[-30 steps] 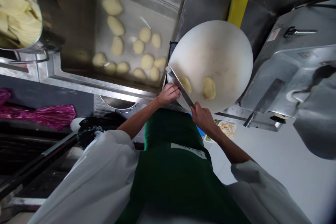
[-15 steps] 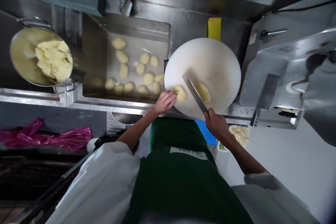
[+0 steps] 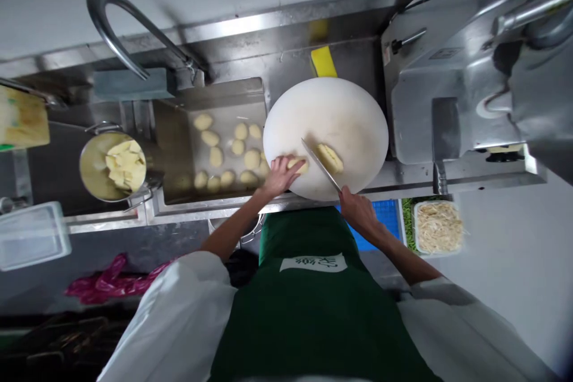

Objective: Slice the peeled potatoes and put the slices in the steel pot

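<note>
On the round white cutting board [image 3: 344, 101], my left hand [image 3: 280, 176] is closed around a peeled potato piece [image 3: 299, 164] near the board's lower left edge. My right hand [image 3: 358, 212] grips the handle of a knife [image 3: 320, 163], its blade slanting up and left across the board. Just right of the blade lies a cut, peeled potato portion [image 3: 330, 158], touched by neither hand. Several whole peeled potatoes [image 3: 251, 159] lie in the sink [image 3: 174, 131] to the left.
A metal pot [image 3: 92, 167] with potato chunks stands left of the sink, below a curved faucet [image 3: 120, 6]. Behind the board is a yellow block [image 3: 323, 62]. A cleaver [image 3: 444, 131] rests on the machine [image 3: 407, 83] at right. Bean sprouts [image 3: 439, 227] fill a tub below.
The camera view has shifted, so more of the wall and faucet shows. My left fingers now wrap further over the potato piece. The knife stays between the two potato portions.
</note>
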`<state>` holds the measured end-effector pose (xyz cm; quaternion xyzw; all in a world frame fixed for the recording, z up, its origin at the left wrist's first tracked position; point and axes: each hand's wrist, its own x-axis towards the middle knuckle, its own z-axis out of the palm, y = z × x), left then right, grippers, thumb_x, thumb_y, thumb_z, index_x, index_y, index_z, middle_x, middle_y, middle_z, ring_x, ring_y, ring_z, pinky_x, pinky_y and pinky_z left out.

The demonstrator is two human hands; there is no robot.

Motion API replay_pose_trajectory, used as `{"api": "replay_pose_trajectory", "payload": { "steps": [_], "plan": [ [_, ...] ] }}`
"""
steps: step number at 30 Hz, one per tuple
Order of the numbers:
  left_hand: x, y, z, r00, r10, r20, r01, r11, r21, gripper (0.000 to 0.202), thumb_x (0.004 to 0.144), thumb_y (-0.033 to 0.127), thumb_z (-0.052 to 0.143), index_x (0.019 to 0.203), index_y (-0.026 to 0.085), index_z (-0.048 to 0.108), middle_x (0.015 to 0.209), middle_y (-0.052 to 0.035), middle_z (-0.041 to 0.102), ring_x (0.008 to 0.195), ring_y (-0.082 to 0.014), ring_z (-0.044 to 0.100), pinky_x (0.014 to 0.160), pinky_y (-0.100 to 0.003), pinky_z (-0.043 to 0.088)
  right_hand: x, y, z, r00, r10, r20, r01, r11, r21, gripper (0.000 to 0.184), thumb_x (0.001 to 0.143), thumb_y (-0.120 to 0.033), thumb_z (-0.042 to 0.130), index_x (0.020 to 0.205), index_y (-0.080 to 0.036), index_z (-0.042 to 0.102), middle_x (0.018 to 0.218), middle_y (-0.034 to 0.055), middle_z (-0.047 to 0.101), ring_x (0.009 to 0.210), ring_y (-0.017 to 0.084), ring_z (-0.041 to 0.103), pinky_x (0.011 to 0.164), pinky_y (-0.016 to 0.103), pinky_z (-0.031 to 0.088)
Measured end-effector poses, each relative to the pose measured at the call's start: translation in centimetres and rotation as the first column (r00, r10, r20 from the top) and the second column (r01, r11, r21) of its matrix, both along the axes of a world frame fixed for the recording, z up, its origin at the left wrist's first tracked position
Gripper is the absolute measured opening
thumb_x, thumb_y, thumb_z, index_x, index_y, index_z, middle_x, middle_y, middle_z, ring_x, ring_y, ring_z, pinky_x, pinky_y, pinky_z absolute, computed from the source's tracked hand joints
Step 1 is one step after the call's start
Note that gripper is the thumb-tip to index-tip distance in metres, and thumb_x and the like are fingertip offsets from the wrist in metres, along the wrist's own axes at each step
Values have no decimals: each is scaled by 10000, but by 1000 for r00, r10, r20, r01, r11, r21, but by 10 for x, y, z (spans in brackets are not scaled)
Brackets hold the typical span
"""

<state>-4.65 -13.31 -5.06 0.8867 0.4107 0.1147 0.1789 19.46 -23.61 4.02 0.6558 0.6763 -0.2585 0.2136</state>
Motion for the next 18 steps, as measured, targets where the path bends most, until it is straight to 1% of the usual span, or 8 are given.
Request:
{"api": "replay_pose_trajectory", "payload": {
  "steps": [2, 3, 6, 9, 10, 12, 15, 18],
  "plan": [
    [18, -14, -4, 982, 190, 23, -190, 981, 29, 496, 925, 425, 454, 1374, 214, 436, 1258, -190, 462, 1130, -338, 425, 927, -513, 338, -1, -3, -2, 1000, 6, -25, -6, 1000, 9, 256, 975, -248, 252, 1066, -149, 469, 800, 100, 680, 734, 221, 663, 605, 281, 326],
    [24, -20, -5, 969, 244, 42, -246, 969, 36, 525, 919, 442, 459, 1381, 194, 421, 1259, -196, 459, 1121, -340, 429, 923, -513, 335, -2, -4, -2, 999, 15, -35, -14, 1000, 17, 255, 974, -244, 252, 1069, -150, 469, 798, 97, 680, 732, 226, 663, 600, 282, 322],
    [25, -29, -8, 922, 337, 191, -355, 932, 66, 510, 916, 437, 469, 1332, 143, 443, 1206, -185, 481, 1101, -302, 450, 922, -464, 354, 0, -4, 0, 999, 28, -43, -27, 999, 27, 248, 973, -243, 259, 1060, -147, 470, 792, 101, 678, 732, 232, 661, 598, 284, 315],
    [12, -28, -14, 835, 403, 375, -479, 867, 135, 310, 936, 352, 448, 1134, 137, 550, 1044, -141, 528, 1037, -246, 482, 899, -407, 384, 4, -4, 9, 999, 30, -37, -30, 1000, 3, 252, 977, -264, 252, 1039, -148, 467, 789, 107, 674, 708, 225, 654, 597, 281, 308],
    [8, -27, -17, 826, 394, 402, -487, 858, 161, 254, 935, 325, 453, 1066, 143, 571, 1002, -127, 535, 1012, -236, 488, 891, -400, 390, 6, -4, 13, 998, 39, -43, -39, 999, -8, 254, 978, -273, 249, 1034, -151, 465, 782, 104, 673, 695, 224, 652, 592, 280, 302],
    [6, -24, -22, 859, 329, 392, -427, 883, 194, 189, 921, 290, 480, 985, 153, 593, 976, -113, 551, 990, -230, 486, 886, -397, 393, 7, -6, 21, 996, 66, -55, -68, 997, -36, 251, 977, -290, 252, 1022, -160, 462, 758, 93, 669, 673, 229, 649, 576, 280, 283],
    [10, -19, -29, 913, 240, 331, -311, 933, 180, 172, 914, 259, 488, 971, 155, 612, 1005, -109, 577, 993, -229, 474, 893, -404, 393, 6, -7, 29, 992, 112, -53, -116, 990, -77, 233, 974, -288, 262, 1006, -167, 458, 747, 86, 668, 666, 239, 650, 557, 282, 250],
    [14, -16, -32, 923, 224, 313, -274, 954, 124, 198, 923, 252, 459, 981, 147, 617, 1025, -117, 584, 997, -228, 471, 890, -405, 403, 4, -5, 32, 991, 128, -48, -133, 986, -97, 223, 974, -273, 260, 1009, -163, 450, 770, 90, 673, 684, 232, 653, 557, 280, 232]
  ]
}}
